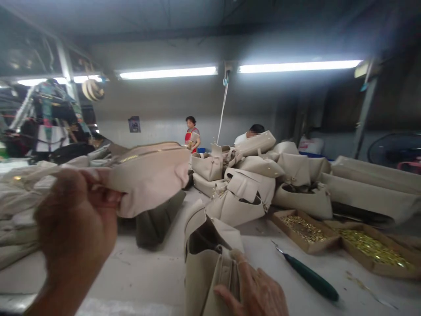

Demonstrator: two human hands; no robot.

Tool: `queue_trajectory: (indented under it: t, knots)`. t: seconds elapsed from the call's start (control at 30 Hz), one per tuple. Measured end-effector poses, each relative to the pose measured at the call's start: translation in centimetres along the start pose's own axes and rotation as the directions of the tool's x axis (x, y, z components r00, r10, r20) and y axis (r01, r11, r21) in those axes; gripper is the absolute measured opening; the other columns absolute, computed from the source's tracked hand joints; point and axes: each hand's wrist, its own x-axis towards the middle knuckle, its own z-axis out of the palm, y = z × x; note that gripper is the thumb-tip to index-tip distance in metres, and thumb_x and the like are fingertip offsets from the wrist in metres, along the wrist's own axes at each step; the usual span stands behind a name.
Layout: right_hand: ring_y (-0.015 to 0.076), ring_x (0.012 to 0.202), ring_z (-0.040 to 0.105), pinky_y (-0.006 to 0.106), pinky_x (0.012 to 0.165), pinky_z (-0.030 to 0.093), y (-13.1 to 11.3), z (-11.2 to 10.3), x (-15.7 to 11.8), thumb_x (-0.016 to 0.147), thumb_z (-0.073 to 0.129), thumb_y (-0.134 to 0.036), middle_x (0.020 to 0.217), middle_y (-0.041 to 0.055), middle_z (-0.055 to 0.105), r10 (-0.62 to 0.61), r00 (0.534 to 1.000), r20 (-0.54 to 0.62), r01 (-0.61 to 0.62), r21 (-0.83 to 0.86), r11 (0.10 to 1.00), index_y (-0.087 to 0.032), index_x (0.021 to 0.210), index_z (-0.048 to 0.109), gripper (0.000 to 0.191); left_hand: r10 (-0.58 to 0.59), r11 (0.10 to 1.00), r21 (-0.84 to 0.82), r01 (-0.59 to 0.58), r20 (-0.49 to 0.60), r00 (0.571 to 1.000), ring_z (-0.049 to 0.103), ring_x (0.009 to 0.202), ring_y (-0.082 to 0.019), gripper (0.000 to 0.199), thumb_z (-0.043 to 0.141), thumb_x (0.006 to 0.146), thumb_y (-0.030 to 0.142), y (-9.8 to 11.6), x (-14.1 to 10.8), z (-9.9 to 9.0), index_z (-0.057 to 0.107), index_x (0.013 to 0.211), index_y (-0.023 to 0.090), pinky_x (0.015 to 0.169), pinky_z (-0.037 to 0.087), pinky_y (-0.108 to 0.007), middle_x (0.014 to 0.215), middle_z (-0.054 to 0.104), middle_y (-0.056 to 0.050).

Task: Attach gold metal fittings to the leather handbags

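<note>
The left hand (77,228) lifts a pink-beige bag panel (148,175) above the table's (148,272) near left edge, fingers pinched on it; the right hand (253,289) clamps an open cream bag (207,259) at the near edge; seemingly mid-assembly, joining them needs careful alignment.

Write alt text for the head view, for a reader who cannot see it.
The left hand lifts a pale pink leather bag panel while the right hand grips an open cream leather handbag on a white worktable. Behind lie piled cream handbags, a green-handled awl and cardboard trays of brass fittings.
</note>
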Motion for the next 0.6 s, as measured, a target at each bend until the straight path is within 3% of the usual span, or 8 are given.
queue_trajectory:
  t: [0.03,0.1,0.13,0.2,0.33,0.47,0.53,0.6]
  knots:
    - [0.0201,0.051,0.062,0.028,0.047,0.047,-0.2,0.1,-0.3,0.085,0.053,-0.048,0.07,0.0057,0.068,0.006,1.0,-0.013,-0.005,0.027,1.0,-0.018,0.117,0.049,0.044,-0.052,0.983,-0.176,0.055,0.019,0.998,0.048,0.065,-0.009,0.021,0.064,0.072,0.007,0.0,-0.9,1.9,0.047,0.067,0.018,0.049,0.037,-0.013,0.075,0.052,0.003]
    - [0.0192,0.053,0.063,0.026,0.047,0.048,0.1,-0.2,-0.1,0.085,0.052,-0.052,0.075,0.006,0.069,-0.012,0.999,-0.053,0.017,0.104,0.994,-0.017,0.119,0.046,0.05,-0.099,0.933,-0.34,0.118,0.074,0.992,0.045,0.055,-0.009,0.026,0.053,0.086,0.032,-0.5,-2.7,5.4,0.048,0.065,0.017,0.046,0.038,-0.015,0.065,0.052,0.002]
    - [0.0197,0.057,0.065,0.027,0.049,0.05,0.5,-0.8,0.2,0.085,0.051,-0.056,0.079,0.0069,0.069,-0.036,0.995,-0.093,0.049,0.143,0.989,-0.016,0.12,0.045,0.053,-0.165,0.854,-0.474,0.216,0.147,0.975,0.046,0.055,-0.008,0.031,0.055,0.084,0.04,-1.0,-3.6,6.8,0.05,0.066,0.016,0.046,0.038,-0.015,0.063,0.054,0.002]
    - [0.0215,0.072,0.067,0.029,0.06,0.054,2.2,-2.5,1.3,0.087,0.047,-0.057,0.089,0.0087,0.069,-0.075,0.976,-0.203,0.112,0.18,0.977,-0.017,0.118,0.046,0.051,-0.268,0.763,-0.551,0.338,0.206,0.941,0.05,0.056,-0.009,0.039,0.065,0.075,0.052,-2.0,-4.9,8.8,0.055,0.067,0.015,0.047,0.041,-0.015,0.064,0.058,0.001]
    - [0.0192,0.096,0.063,0.029,0.081,0.052,6.3,-7.5,3.7,0.093,0.046,-0.028,0.102,0.0091,0.063,-0.019,0.931,-0.363,0.096,0.195,0.976,-0.019,0.11,0.053,0.02,-0.313,0.72,-0.551,0.421,0.283,0.906,0.047,0.051,-0.008,0.054,0.07,0.06,0.067,-2.7,-6.0,10.5,0.057,0.065,0.015,0.042,0.04,-0.015,0.06,0.056,0.002]
    - [0.0144,0.096,0.061,0.023,0.081,0.05,8.9,-11.5,6.7,0.091,0.049,-0.015,0.103,0.0072,0.062,-0.04,0.9,-0.435,0.148,0.218,0.965,-0.019,0.102,0.057,0.015,-0.238,0.721,-0.56,0.408,0.352,0.905,0.041,0.051,-0.007,0.054,0.07,0.062,0.065,-2.1,-6.3,11.7,0.048,0.06,0.016,0.041,0.037,-0.014,0.059,0.048,0.004]
    - [0.0155,0.099,0.06,0.026,0.085,0.05,9.3,-12.4,8.4,0.089,0.05,-0.012,0.106,0.0078,0.062,-0.11,0.903,-0.415,0.208,0.198,0.958,-0.018,0.102,0.058,0.016,-0.21,0.708,-0.569,0.418,0.394,0.894,0.04,0.053,-0.007,0.052,0.072,0.064,0.059,-1.7,-6.8,12.6,0.043,0.059,0.017,0.042,0.036,-0.013,0.062,0.046,0.005]
    - [0.0201,0.104,0.058,0.032,0.088,0.05,9.6,-12.4,9.9,0.086,0.055,-0.012,0.108,0.0096,0.062,-0.173,0.937,-0.304,0.233,0.172,0.957,-0.016,0.105,0.058,0.019,-0.207,0.705,-0.559,0.437,0.427,0.88,0.039,0.055,-0.007,0.05,0.071,0.067,0.055,-1.4,-7.4,13.5,0.04,0.06,0.017,0.042,0.036,-0.012,0.064,0.045,0.005]
